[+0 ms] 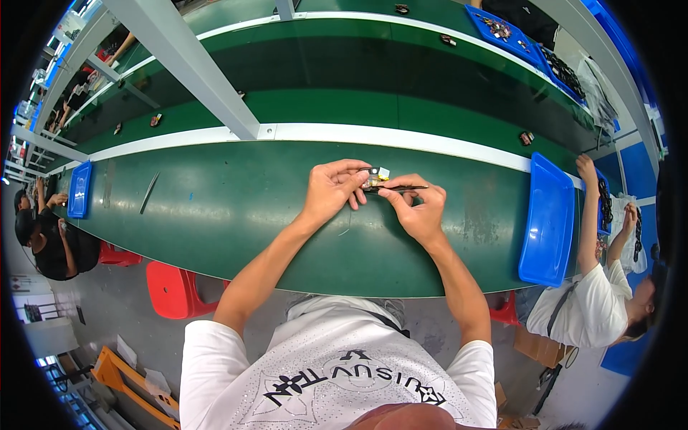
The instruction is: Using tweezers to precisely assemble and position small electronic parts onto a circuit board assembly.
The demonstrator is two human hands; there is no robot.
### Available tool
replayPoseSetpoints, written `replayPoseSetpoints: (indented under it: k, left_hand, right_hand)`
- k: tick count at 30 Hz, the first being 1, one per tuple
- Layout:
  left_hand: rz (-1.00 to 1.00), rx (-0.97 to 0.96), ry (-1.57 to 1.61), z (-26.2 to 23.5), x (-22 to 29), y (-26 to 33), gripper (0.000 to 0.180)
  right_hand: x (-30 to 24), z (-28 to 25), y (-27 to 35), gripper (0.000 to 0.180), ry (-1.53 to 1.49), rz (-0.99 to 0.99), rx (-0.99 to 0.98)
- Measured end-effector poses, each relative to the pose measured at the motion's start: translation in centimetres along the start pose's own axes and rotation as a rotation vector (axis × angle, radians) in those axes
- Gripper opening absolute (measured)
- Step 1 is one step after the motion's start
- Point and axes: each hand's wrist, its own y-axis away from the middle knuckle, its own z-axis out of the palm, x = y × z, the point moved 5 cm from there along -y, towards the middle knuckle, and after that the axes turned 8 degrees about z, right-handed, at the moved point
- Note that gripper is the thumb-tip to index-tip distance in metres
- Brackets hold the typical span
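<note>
Over the middle of the green worktable, my left hand is closed on a small electronic assembly. It has dark edges, a whitish piece and a bit of yellow; finer detail is too small to tell. My right hand is closed round a slim black tool, which looks like tweezers. One end of the tool reaches the assembly, the other sticks out to the right past my fingers. The two hands are close together, and fingers partly hide the assembly.
Tweezers lie at the left. Blue trays stand at both table ends. Beyond the white rail, a belt carries small assemblies. A grey post rises ahead. A co-worker sits at right, others at left; a red stool stands below.
</note>
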Motion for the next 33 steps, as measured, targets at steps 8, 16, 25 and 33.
replayPoseSetpoints:
  k: [8, 16, 25, 33]
  left_hand:
    - [-0.051, -0.028, 0.033, -0.1, -0.3, -0.1, 0.024]
    - [-0.063, -0.063, -0.007, 0.1, -0.4, 0.0, 0.027]
    - [-0.082, -0.014, -0.062, 0.3, -0.8, 0.2, 0.023]
    - [-0.082, 0.03, -0.105, 0.5, -0.6, 0.1, 0.016]
  right_hand:
    - [-0.4, -0.1, 0.0, 0.013, 0.047, -0.055, -0.013]
    - [-1.2, 0.1, 0.2, 0.014, 0.155, -0.235, -0.03]
    - [-1.5, 0.4, 0.3, 0.014, 0.166, -0.317, -0.031]
    - [-1.5, 0.6, 0.3, 0.014, 0.162, -0.301, -0.043]
